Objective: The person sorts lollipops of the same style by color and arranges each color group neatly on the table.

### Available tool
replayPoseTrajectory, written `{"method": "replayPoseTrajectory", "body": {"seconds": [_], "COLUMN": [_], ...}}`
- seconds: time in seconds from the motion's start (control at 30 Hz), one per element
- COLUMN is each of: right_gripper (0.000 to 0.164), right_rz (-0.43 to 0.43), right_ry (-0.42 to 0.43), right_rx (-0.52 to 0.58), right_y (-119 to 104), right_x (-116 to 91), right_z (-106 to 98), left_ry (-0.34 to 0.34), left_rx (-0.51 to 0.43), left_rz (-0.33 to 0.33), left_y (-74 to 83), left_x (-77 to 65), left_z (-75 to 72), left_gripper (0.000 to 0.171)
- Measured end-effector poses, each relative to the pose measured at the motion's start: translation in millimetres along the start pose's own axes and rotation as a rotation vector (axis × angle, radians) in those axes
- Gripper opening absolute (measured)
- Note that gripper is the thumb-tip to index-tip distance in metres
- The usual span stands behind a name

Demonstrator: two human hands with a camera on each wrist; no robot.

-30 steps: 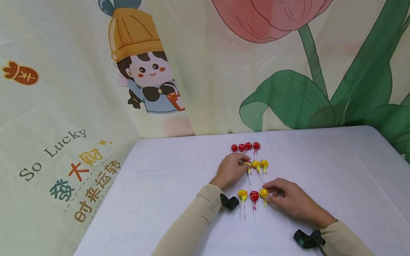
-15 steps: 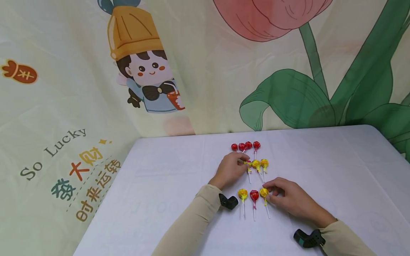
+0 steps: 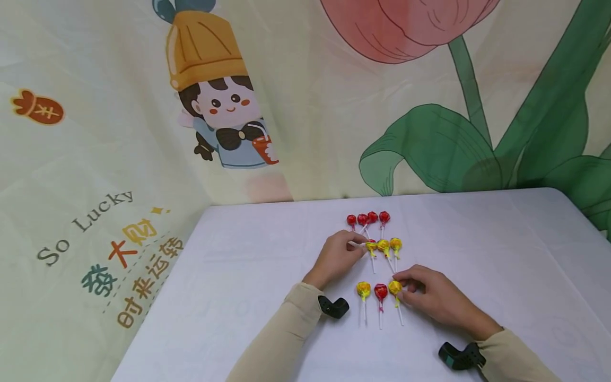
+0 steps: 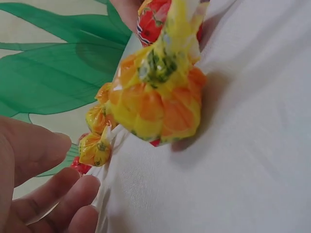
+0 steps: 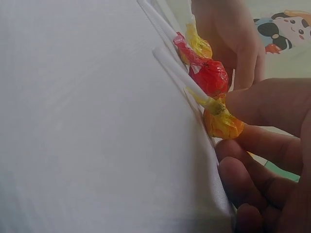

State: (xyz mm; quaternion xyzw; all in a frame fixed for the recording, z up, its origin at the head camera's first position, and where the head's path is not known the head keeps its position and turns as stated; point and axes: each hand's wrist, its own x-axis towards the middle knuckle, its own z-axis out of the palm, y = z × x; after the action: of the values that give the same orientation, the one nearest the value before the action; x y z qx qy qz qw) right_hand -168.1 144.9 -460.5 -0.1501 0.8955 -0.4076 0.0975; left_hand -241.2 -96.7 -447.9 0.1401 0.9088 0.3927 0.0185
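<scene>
Lollipops in red and yellow wrappers lie in rows on the white tabletop. My left hand (image 3: pixel 336 258) is beside the left yellow lollipop (image 3: pixel 371 246) of the middle row. In the left wrist view, its thumb and fingers stand apart, tips close to a yellow lollipop (image 4: pixel 95 149). A short white stick shows by those fingertips in the head view. My right hand (image 3: pixel 431 294) pinches the head of the right yellow lollipop (image 3: pixel 394 287) in the front row, between thumb and index finger. Left of that lie a red lollipop (image 3: pixel 381 292) and another yellow lollipop (image 3: pixel 364 289).
Several red lollipops (image 3: pixel 373 217) form the back row near the table's far edge. Two more yellow lollipops (image 3: pixel 395 243) lie at the right of the middle row. Behind the white table (image 3: pixel 267 239) hangs a printed cloth (image 3: pixel 310 116).
My left hand and forearm have shifted slightly left, uncovering more of the red lollipops' sticks. The right hand stays on its yellow lollipop, and the lollipops keep their arrangement.
</scene>
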Motion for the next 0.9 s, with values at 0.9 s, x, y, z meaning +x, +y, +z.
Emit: {"method": "replayPoseTrajectory", "body": {"seconds": [0.9], "right_gripper": [0.030], "right_rz": [-0.042], "right_ry": [0.023], "right_rx": [-0.010], "right_y": [0], "right_x": [0], "right_z": [1], "left_ry": [-0.068], "left_rx": [-0.084], "left_rz": [-0.023], "left_y": [-2.5], "left_x": [-55.5], "left_z": [-9.9], "left_gripper": [0.021]}}
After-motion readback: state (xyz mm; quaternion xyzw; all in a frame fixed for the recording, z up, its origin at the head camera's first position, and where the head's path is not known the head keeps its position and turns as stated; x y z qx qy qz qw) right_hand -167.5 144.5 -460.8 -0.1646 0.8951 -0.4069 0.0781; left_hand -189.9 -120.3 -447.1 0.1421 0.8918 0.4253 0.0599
